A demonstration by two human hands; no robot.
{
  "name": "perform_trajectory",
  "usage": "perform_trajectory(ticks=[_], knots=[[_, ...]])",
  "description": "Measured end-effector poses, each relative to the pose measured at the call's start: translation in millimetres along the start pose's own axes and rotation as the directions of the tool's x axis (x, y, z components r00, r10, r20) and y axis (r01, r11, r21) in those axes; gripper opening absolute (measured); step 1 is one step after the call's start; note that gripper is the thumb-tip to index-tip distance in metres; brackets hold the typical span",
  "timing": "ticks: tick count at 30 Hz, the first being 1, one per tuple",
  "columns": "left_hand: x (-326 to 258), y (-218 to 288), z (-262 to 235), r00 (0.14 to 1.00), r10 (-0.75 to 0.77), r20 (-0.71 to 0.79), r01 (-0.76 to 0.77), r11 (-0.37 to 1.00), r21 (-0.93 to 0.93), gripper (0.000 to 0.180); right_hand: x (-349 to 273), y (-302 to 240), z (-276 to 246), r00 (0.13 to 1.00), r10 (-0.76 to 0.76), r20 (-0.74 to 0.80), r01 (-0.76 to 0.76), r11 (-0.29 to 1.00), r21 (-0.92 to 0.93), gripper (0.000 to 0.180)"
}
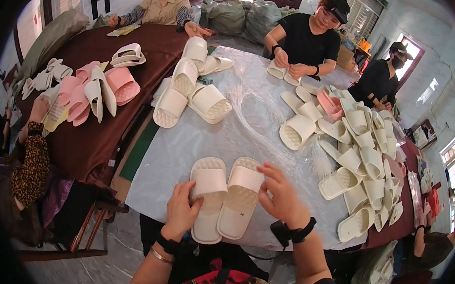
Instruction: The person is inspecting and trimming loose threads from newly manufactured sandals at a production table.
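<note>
While left hand [181, 212] grips slipper [210, 193], right [281, 198] spreads.

A cream slipper [209, 194] and its matching slipper [241, 198], both broad-strapped and open-toed, are lying side by side on the pale-covered tabletop [165, 161], soles down, heels close together near the front edge, toes pointing away and fanning slightly apart.

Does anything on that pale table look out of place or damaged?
Yes, a pink slipper sits among the mostly cream slippers heaped at the right of the table, its colour standing out. Clear, stringy material also lies strewn mid-table. The nearest pair looks undamaged.
</note>
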State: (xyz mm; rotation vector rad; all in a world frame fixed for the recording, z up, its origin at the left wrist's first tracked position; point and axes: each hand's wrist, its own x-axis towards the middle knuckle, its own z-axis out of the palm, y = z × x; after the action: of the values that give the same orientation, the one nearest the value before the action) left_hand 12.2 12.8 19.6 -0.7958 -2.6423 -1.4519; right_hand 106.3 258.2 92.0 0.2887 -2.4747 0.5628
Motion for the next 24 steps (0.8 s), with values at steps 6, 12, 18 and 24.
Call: perform_trajectory(ticks=[6,12,18,24], knots=[[-1.1,0.0,1.5,1.000,0.021,-0.022,-0.021,1.000,-0.003,0.043,-3.1,-80.6,16.0,0.970,-0.199,0.137,0.131,0.910,0.393,0.017],[-2.6,-2.7,2.5,1.000,0.016,-0.024,-0.015,1.000,0.016,0.042,-11.5,-132.9,0.9,0.941,-0.332,0.069,0.255,0.826,0.503,0.017],[-3.0,-7.6,-2.8,1.000,0.015,0.009,-0.015,1.000,-0.012,0.043,-28.0,-116.0,7.2,0.949,-0.272,0.162,0.183,0.889,0.419,0.030],[5.8,-5.1,-14.8,0.998,-0.022,0.058,0.025,0.998,-0.056,0.046,-36.9,-72.5,43.6,0.980,-0.003,0.200,-0.009,0.998,0.063,0.038]])
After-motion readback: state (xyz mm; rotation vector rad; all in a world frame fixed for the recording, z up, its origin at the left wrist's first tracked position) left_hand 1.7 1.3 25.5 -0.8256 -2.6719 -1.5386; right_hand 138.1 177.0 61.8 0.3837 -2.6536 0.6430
